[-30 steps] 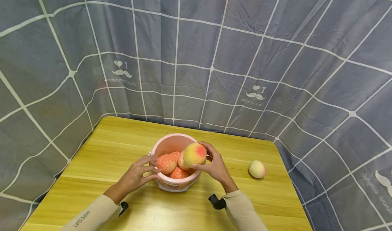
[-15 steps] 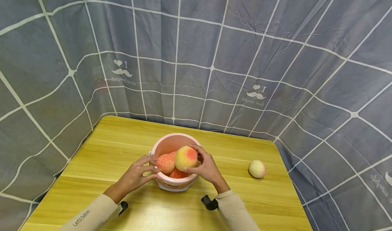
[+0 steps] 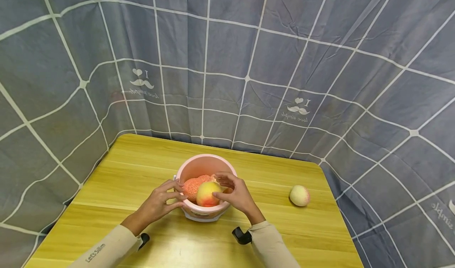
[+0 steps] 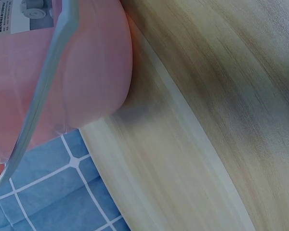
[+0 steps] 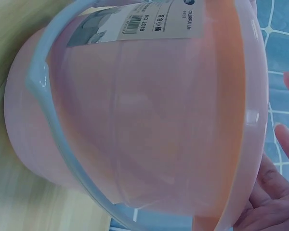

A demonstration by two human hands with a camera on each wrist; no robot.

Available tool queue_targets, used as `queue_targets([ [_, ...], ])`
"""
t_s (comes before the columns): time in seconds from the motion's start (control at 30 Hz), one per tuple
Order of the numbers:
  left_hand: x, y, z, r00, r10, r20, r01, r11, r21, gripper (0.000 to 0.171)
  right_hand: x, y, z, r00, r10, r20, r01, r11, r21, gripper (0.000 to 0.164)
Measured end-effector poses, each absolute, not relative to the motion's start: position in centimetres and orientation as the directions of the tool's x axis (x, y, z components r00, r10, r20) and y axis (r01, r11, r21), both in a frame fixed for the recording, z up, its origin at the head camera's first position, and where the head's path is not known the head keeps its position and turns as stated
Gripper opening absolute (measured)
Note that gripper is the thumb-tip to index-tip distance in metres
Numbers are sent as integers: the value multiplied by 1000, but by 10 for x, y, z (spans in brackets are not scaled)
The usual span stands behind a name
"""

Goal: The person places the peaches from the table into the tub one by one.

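A pink bucket (image 3: 206,210) stands on the table with several reddish peaches (image 3: 192,189) in it. My left hand (image 3: 160,199) holds the bucket's rim at its left side, fingers over the edge. On top of the others, near the front of the bucket, lies a yellow peach (image 3: 207,192) with a red patch. My right hand (image 3: 236,195) hovers over the right rim, fingers spread and apart from this peach, its thumb close to it; whether they touch I cannot tell. In the right wrist view, spread fingers (image 5: 288,144) show beside the rim.
A pale peach (image 3: 299,195) lies on the wooden table (image 3: 270,224) to the right of the bucket. The bucket's pale handle (image 5: 58,125) hangs down its front side. Behind the table hangs a grey-blue checked curtain (image 3: 227,90).
My right hand moved left over the bucket and let go of the yellow peach, which has sunk in and turned its red patch downward. My left hand stayed on the rim.
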State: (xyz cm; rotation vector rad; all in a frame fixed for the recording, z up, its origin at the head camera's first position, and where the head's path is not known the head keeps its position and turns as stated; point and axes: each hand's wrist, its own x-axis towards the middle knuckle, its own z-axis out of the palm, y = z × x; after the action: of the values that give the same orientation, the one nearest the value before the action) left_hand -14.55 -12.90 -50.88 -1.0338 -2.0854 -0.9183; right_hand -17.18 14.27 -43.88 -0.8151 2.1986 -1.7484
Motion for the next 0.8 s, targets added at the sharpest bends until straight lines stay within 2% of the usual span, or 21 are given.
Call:
queue_targets([
  [0.8, -145, -128, -509, -510, 395, 764, 828, 467, 311, 33, -171, 148, -436, -827, -538, 162, -270, 129, -954, 46],
])
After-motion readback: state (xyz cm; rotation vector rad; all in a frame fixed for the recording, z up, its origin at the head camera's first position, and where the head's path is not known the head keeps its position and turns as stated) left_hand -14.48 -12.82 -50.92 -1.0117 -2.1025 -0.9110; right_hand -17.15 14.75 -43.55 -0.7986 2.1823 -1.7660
